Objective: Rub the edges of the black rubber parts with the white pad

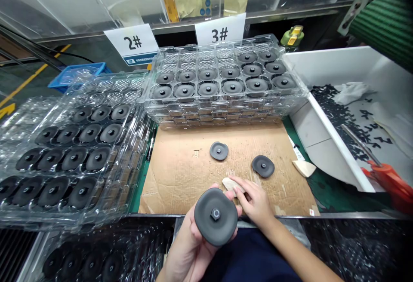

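My left hand [200, 247] holds up a black rounded-square disc [209, 226] with a small raised hub at its centre, fingers wrapped behind its rim. Close beside it, my right hand [254, 200] is closed on a cream-coloured wedge-shaped piece [228, 183], whose tip shows past the fingers near the disc's upper right rim. Two similar loose discs, one upper [219, 151] and one to the right [263, 166], lie on the cardboard sheet [174, 166]. A second cream wedge [304, 168] rests at the sheet's right edge.
Stacked clear trays [222, 110] of black discs stand behind the cardboard, and another tray stack [106, 174] at left. On the right, a white bin [342, 161] contains small black scraps; a red-handled tool [387, 183] lies across its edge. A green ribbed hose [383, 28] hangs upper right.
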A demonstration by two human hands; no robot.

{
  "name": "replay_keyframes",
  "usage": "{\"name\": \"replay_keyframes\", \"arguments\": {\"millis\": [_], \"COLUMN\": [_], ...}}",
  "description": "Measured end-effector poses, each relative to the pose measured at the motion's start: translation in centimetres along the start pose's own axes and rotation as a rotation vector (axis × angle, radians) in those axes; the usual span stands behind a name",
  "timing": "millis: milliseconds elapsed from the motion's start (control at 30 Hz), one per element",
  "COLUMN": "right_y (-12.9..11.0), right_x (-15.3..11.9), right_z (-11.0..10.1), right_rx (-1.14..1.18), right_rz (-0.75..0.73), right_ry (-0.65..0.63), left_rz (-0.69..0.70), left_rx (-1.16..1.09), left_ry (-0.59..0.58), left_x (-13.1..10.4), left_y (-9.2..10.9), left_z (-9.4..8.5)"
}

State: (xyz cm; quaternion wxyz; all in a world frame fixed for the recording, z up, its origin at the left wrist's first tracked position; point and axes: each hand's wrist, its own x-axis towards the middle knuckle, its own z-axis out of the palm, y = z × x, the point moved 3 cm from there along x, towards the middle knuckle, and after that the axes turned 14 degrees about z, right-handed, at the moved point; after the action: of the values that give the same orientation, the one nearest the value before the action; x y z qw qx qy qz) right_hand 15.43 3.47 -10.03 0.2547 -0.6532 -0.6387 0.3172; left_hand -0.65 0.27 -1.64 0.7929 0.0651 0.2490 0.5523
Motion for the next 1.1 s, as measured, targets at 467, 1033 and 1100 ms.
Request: {"name": "replay_keyframes", "arguments": {"millis": [467,1033,1100], "right_y": [0.7,0.0,-1.4], "right_x": [0.0,0.7,0.9], "right_z": [0.4,-0.4,-1.8], "right_rx": [0.015,0.079,0.107], "right_rz": [0.003,0.056,0.072], "right_ry": [0.008,-0.011,0.001], "left_rz": [0.020,0.062,0.079], "left_rx": [0.014,0.023,0.033], "left_ry": [0.009,-0.019,0.000], "left_x": [-0.1,-0.3,-0.3], "left_y": [-0.1,-0.1,-0.1], "left_z": [-0.2,-0.4,-0.4]}}
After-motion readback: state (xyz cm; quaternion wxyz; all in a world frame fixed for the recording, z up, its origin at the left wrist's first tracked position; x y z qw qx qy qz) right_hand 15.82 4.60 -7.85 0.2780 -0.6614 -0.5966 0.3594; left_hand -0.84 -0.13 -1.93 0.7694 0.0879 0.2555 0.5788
